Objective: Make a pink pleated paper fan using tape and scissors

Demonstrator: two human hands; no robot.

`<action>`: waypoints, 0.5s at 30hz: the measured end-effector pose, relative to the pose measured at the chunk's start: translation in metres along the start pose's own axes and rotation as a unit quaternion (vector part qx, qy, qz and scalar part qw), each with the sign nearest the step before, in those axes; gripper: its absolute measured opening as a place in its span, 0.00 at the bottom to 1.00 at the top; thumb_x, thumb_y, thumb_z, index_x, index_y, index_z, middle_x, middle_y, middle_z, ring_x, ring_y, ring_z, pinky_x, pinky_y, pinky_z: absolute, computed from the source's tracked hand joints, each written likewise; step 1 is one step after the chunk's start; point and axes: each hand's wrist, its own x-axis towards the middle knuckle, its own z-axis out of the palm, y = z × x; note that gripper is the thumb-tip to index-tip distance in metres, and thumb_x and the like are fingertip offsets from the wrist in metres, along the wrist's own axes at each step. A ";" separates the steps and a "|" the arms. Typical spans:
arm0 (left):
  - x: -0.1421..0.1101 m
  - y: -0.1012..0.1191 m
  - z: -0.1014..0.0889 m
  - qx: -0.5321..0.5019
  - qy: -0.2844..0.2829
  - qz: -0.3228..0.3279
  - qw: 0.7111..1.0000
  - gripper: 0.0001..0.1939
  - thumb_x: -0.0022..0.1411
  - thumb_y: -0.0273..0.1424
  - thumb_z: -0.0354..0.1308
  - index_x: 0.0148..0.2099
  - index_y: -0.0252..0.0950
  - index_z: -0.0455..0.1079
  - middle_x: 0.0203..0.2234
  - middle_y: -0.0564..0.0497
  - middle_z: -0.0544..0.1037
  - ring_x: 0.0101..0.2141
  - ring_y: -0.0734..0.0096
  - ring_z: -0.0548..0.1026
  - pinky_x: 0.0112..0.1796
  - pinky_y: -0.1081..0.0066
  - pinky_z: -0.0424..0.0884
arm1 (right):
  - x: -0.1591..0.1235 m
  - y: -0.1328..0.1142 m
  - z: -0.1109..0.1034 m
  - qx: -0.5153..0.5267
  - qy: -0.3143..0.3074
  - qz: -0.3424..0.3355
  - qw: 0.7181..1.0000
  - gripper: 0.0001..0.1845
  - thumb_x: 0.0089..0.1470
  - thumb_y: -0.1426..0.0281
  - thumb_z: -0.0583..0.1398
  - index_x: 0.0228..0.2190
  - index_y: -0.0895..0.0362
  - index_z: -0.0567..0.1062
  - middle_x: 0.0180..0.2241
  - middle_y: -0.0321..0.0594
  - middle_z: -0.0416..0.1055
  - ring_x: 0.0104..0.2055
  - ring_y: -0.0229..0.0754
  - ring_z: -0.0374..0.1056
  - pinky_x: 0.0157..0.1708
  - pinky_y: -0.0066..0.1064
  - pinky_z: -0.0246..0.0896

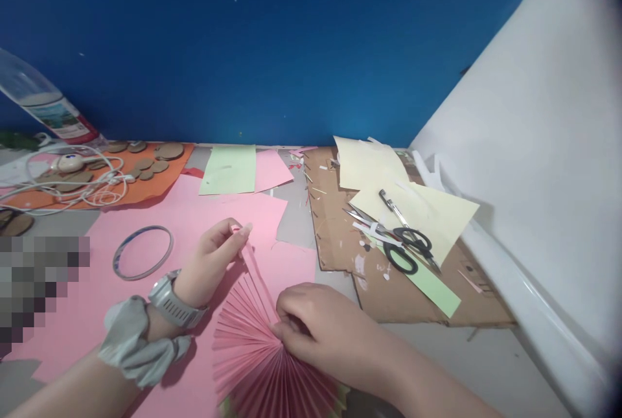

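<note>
A pink pleated paper fan [253, 356] is spread in a wide arc at the lower middle, with yellow-green showing along its bottom edge. My left hand [214, 259], wearing a grey watch and a grey scrunchie, pinches the outer tip of the fan's top fold. Near the centre where the pleats meet, the fingers of my right hand [311, 324] are closed on the same folded strip. Under the fan and my left arm lies a large sheet of pink paper [194, 204]. To the left of my left hand rests a thin tape ring [143, 253].
On the right, scissors [408, 259], a pen [393, 207] and cream paper [432, 210] lie on cardboard [335, 236]. Green paper [228, 168] is at the back. At left are tangled white cable [104, 188], orange paper [155, 191] and a bottle [53, 110]. A blue wall stands behind.
</note>
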 end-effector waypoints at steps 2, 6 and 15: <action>0.001 -0.001 0.000 -0.002 0.001 0.004 1.000 0.13 0.56 0.37 0.57 0.27 0.37 0.58 0.13 0.62 0.59 0.14 0.83 0.57 0.16 0.83 0.58 | 0.000 0.000 0.000 0.000 0.002 0.000 1.000 0.15 0.56 0.69 0.54 0.20 0.57 0.57 0.22 0.31 0.59 0.25 0.32 0.53 0.24 0.27 0.39; 0.002 -0.002 -0.002 0.010 0.001 0.023 1.000 0.14 0.56 0.37 0.57 0.26 0.37 0.57 0.13 0.61 0.58 0.15 0.83 0.56 0.16 0.83 0.56 | 0.000 0.000 0.002 0.002 0.007 0.000 1.000 0.15 0.56 0.69 0.54 0.20 0.57 0.57 0.22 0.31 0.59 0.25 0.32 0.53 0.24 0.27 0.39; 0.001 0.001 0.003 -0.080 -0.020 0.001 0.997 0.13 0.59 0.38 0.55 0.27 0.36 0.62 0.15 0.59 0.60 0.17 0.80 0.62 0.20 0.80 0.63 | 0.001 0.002 0.004 0.004 0.018 -0.012 1.000 0.15 0.56 0.68 0.53 0.21 0.57 0.57 0.23 0.31 0.60 0.26 0.32 0.53 0.25 0.26 0.41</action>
